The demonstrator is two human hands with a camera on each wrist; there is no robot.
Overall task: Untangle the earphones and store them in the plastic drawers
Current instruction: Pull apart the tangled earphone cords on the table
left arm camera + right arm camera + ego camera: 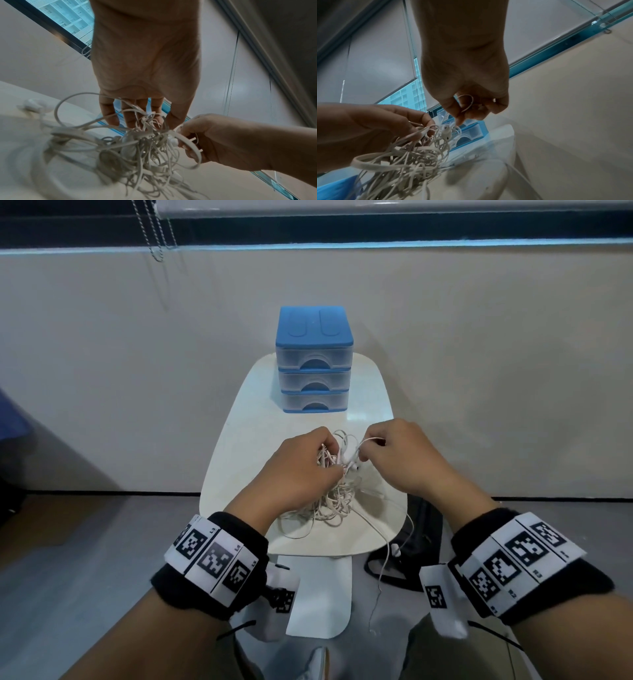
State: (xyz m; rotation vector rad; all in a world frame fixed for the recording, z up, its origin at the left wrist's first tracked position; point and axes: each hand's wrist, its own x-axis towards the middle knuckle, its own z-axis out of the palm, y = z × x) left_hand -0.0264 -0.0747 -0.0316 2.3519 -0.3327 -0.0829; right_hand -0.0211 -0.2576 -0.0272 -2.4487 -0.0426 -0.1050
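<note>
A tangled clump of white earphone cords [334,498] [137,151] [409,158] lies on the small white table [246,440], partly lifted. My left hand [301,463] [137,119] [388,125] grips the top of the clump with curled fingers. My right hand [390,450] [467,111] [192,140] pinches a single cord loop just right of the clump. An earbud [352,463] [445,131] hangs between the hands. One cord with an earbud [395,549] dangles off the table's front edge. The blue plastic drawer unit [314,361] [471,132] stands at the table's far end, all three drawers closed.
A beige wall [137,354] is behind the table, with a window and blind cords [157,234] above. A dark bag [411,542] lies on the floor under the table's right side. A blue object [10,419] sits at the far left.
</note>
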